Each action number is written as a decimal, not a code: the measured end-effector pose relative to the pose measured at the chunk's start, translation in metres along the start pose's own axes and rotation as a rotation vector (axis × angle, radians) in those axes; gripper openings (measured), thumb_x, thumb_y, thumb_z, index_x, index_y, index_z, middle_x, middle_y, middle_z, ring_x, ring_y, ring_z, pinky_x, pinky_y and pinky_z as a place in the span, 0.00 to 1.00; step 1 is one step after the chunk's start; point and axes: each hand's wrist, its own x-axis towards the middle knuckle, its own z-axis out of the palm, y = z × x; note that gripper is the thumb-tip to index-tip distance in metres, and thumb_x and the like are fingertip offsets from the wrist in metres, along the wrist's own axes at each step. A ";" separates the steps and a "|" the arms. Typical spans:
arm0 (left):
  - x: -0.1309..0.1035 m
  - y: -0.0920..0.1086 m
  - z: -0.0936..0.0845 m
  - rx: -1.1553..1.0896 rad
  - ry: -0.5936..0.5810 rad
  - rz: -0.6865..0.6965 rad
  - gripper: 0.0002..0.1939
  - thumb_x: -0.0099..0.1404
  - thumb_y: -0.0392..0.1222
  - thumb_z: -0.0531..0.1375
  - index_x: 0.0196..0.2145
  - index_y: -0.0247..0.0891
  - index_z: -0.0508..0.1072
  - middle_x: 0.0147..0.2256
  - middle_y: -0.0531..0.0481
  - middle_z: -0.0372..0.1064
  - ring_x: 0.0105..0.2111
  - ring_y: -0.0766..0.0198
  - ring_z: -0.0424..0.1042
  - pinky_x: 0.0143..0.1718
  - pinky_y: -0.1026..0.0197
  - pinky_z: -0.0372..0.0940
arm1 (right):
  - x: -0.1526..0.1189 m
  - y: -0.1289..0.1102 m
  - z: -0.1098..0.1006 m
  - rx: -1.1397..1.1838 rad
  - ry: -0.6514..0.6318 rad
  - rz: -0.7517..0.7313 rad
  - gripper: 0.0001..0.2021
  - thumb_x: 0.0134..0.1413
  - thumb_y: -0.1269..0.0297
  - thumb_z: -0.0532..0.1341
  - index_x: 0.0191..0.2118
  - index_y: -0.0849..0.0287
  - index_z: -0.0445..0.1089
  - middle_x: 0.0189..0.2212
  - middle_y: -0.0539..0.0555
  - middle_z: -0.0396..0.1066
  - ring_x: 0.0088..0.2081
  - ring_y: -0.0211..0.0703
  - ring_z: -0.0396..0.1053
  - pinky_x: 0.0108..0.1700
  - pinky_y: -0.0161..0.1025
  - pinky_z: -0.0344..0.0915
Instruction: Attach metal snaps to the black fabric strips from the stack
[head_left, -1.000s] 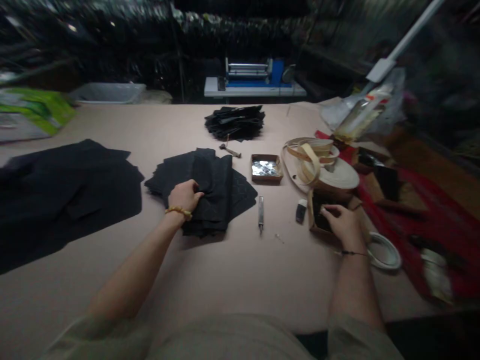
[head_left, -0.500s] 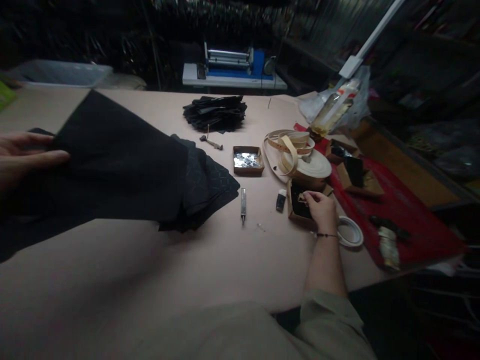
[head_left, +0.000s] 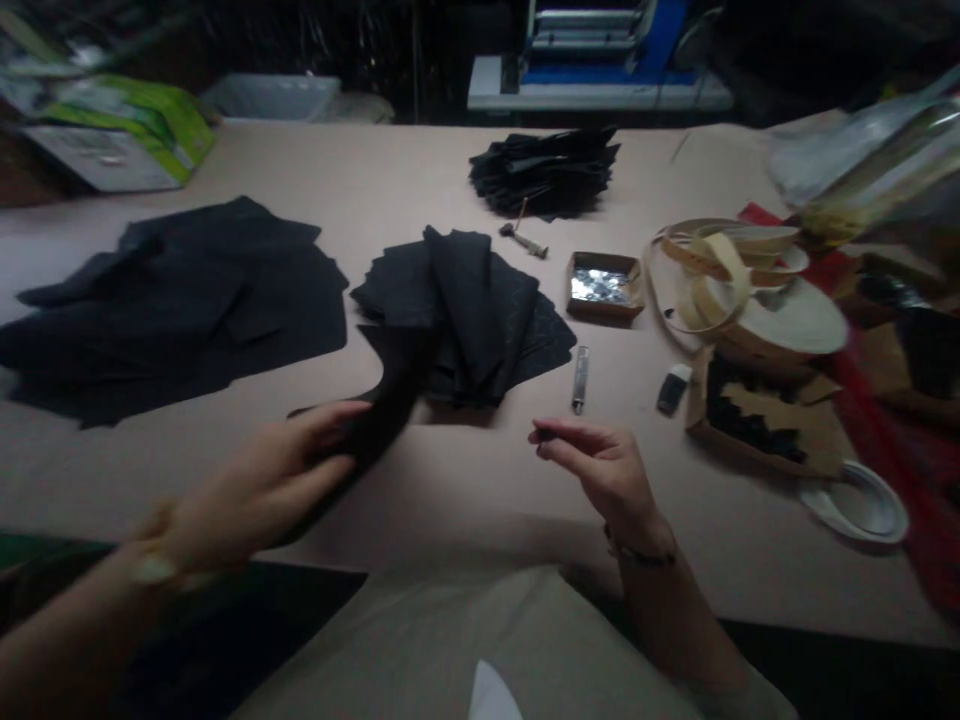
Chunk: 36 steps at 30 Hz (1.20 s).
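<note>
My left hand (head_left: 292,470) grips a black fabric piece (head_left: 397,375), which is tilted up off the table and blurred by motion. My right hand (head_left: 600,460) pinches a small dark part (head_left: 546,435) between thumb and fingertips; its kind is too small to tell. Behind the held piece lies a fanned stack of black fabric pieces (head_left: 480,310). A cardboard box (head_left: 765,420) with dark small parts and a torn cardboard flap stands right of my right hand. Between the stack and that box lies a slim metal tool (head_left: 580,380).
Another black fabric pile (head_left: 172,310) spreads on the left, and a black stack (head_left: 544,175) sits at the back. A small box of shiny metal pieces (head_left: 604,285), a hammer (head_left: 525,242), tan strap rolls (head_left: 750,290), a white tape roll (head_left: 859,505) and a small dark bottle (head_left: 673,388) occupy the right.
My right hand has left the cardboard box and moved left with a small dark part. My left hand has brought the black piece inward and lower. The view has turned left.
</note>
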 end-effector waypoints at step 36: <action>-0.019 -0.006 0.114 -0.853 -0.106 -0.160 0.15 0.64 0.49 0.62 0.43 0.36 0.79 0.34 0.48 0.75 0.32 0.65 0.70 0.32 0.66 0.65 | -0.041 -0.028 0.070 -0.113 -0.029 -0.334 0.10 0.50 0.75 0.69 0.35 0.52 0.75 0.32 0.48 0.76 0.34 0.39 0.73 0.36 0.37 0.69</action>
